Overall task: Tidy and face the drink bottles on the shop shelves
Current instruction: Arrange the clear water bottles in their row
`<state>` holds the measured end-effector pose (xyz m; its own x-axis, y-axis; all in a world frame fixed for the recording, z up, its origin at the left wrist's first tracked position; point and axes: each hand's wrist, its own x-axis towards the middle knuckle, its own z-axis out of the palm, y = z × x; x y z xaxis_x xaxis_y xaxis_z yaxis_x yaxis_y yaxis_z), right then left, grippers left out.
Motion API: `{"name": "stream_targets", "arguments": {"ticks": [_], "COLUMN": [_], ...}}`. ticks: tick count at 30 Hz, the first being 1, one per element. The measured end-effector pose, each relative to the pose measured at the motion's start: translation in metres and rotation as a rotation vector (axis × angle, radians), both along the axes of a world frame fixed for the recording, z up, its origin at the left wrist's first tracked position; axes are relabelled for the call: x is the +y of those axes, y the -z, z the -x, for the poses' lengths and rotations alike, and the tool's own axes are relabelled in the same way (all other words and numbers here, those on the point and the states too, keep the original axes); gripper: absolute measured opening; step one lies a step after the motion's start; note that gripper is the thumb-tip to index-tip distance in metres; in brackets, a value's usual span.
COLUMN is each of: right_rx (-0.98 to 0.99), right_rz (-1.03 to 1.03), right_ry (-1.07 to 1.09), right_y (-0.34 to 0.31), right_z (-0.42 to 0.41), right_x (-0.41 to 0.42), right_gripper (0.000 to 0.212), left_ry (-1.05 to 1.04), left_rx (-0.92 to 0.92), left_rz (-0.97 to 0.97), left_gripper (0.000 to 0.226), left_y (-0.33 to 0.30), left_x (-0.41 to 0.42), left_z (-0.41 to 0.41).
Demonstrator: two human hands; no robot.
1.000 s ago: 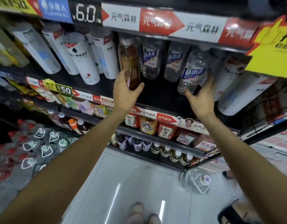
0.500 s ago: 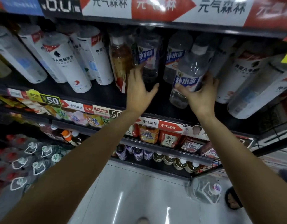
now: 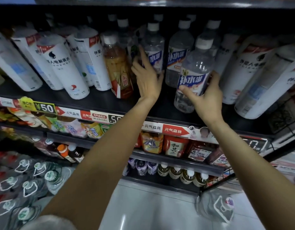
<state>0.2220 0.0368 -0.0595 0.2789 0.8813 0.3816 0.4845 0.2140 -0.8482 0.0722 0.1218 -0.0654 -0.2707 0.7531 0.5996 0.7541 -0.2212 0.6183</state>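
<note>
On the black upper shelf (image 3: 100, 102) stand clear drink bottles with blue labels and white caps. My right hand (image 3: 205, 98) grips the front one (image 3: 194, 75) round its lower body, near the shelf's front edge and leaning a little. My left hand (image 3: 147, 78) holds a second clear bottle (image 3: 154, 48) further back, fingers wrapped round its label. A third clear bottle (image 3: 178, 58) stands between them. An amber tea bottle (image 3: 117, 68) stands just left of my left hand.
Tall white bottles (image 3: 62, 67) fill the shelf's left, and more white ones (image 3: 266, 83) its right. Lower shelves (image 3: 160, 156) hold small bottles and pouches. Large water jugs (image 3: 27, 185) stand on the floor at left, one (image 3: 221, 208) at right.
The view has moved closer to the shelf. My left hand went from the amber bottle to the clear one behind. My right hand drew its bottle forward to the shelf front.
</note>
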Motion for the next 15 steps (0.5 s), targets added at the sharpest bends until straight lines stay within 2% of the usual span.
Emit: {"name": "stream_targets", "arguments": {"ticks": [3, 6, 9, 12, 15], "right_rx": [0.040, 0.028, 0.018, -0.003, -0.003], "right_rz": [0.011, 0.006, 0.067, 0.099, 0.109], "right_ry": [-0.067, -0.105, -0.117, -0.124, -0.120], "right_y": [-0.003, -0.010, -0.021, -0.029, -0.044], "right_z": [-0.004, -0.009, -0.013, -0.012, -0.004], "right_x": [-0.005, -0.007, -0.006, -0.009, -0.022], "right_gripper": [0.091, 0.081, 0.073, 0.072, 0.072], "left_ry": [0.070, 0.266, 0.505, 0.526, 0.431], "left_rx": [-0.063, -0.180, -0.389, -0.334, -0.274], "left_rz": [-0.006, 0.082, 0.283, 0.398, 0.353], "left_gripper": [0.108, 0.116, 0.100, 0.084, 0.085], "left_y": [0.001, -0.002, -0.025, -0.040, -0.048], "left_x": [-0.019, -0.034, -0.033, -0.032, -0.050], "left_z": [0.005, 0.019, 0.032, 0.042, 0.047]}}
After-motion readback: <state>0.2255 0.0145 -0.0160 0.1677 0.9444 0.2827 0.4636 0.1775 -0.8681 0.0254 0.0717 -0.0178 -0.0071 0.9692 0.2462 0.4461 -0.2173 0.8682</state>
